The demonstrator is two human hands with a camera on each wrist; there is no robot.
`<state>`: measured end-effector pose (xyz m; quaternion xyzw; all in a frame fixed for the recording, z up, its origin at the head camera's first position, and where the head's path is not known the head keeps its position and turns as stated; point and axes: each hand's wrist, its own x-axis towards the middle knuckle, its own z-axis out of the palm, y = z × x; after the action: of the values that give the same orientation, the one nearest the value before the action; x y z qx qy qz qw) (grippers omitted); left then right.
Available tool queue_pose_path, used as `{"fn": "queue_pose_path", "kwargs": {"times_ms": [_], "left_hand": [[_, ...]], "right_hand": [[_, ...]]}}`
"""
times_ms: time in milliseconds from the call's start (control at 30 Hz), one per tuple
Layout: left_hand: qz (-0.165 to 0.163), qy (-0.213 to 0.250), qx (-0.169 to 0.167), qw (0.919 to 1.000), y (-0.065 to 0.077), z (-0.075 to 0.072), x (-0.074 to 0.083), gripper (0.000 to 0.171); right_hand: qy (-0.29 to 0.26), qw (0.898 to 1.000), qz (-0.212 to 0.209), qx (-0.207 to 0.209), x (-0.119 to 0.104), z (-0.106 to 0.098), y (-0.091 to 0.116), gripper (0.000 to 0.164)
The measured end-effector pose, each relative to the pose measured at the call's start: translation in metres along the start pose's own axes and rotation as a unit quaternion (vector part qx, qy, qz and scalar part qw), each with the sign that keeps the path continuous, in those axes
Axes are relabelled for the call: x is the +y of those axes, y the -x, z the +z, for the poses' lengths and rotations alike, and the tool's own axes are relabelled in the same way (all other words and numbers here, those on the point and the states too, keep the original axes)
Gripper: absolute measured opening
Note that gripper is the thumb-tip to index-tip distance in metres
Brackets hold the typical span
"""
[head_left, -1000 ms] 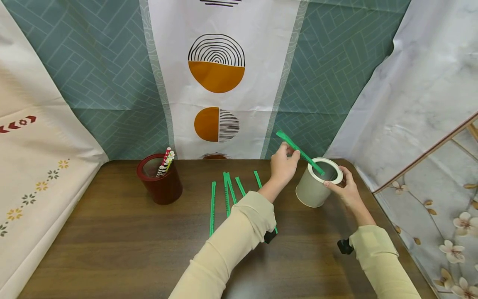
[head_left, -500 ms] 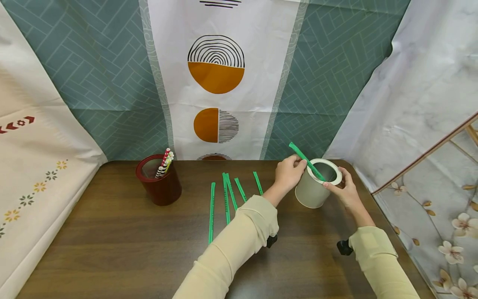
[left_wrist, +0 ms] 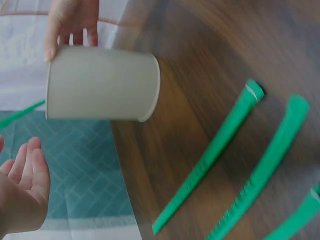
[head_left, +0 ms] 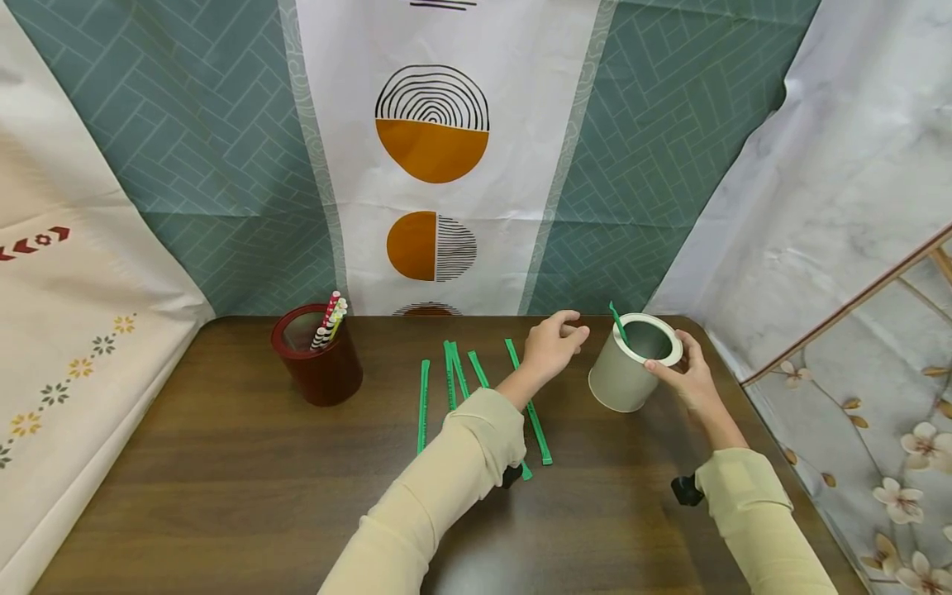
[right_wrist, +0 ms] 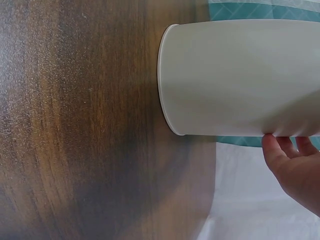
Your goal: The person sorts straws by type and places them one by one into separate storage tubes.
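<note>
A: What lies nearest?

B: The left sleeve [head_left: 431, 483], reaching over part of 5 green sticks [head_left: 539, 434] on the table [head_left: 223, 479]. They lie loosely fanned, I'd guess so each can be picked up singly.

A: And the left hand?

B: The left hand [head_left: 552, 345] hangs in the air between those sticks and the pale cup [head_left: 623, 382], fingers loosely bent, holding nothing, apart from the other hand.

A: Why is the right hand [head_left: 687, 378] on the cup?

B: Its thumb lies on the rim, fingers round the far side. I'd judge it steadies the cup, which stands upright and could slide if knocked.

A: Where's the 6th stick?

B: The 6th stick [head_left: 619, 323] leans in the cup at the left of the rim, top poking out. I can't tell where its lower end rests.

A: Beyond that?

B: The red cup [head_left: 327, 382] stands well off to the left, patterned straws [head_left: 330, 324] propped by its rim, perhaps to keep the kinds separate. A cloth [head_left: 625, 165] hangs behind.
</note>
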<state>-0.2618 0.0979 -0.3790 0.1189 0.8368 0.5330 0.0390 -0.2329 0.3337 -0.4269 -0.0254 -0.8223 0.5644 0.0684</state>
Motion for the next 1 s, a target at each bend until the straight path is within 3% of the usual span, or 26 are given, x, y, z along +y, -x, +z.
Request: {"fn": "queue_pose_path", "kwargs": {"times_ms": [400, 633, 1000], "left_hand": [[-0.01, -0.046, 0.006, 0.9989, 0.002, -0.048, -0.034, 0.033], [-0.047, -0.061, 0.024, 0.9968, 0.012, -0.079, -0.064, 0.03], [-0.087, -0.175, 0.02, 0.9805, 0.031, -0.109, -0.116, 0.031]], "right_hand": [[0.012, 1.0, -0.005, -0.001, 0.002, -0.001, -0.001, 0.078], [0.02, 1.0, -0.004, -0.003, 0.001, 0.0, 0.0, 0.077], [0.01, 1.0, -0.008, -0.005, 0.0, 0.0, 0.0, 0.077]]}}
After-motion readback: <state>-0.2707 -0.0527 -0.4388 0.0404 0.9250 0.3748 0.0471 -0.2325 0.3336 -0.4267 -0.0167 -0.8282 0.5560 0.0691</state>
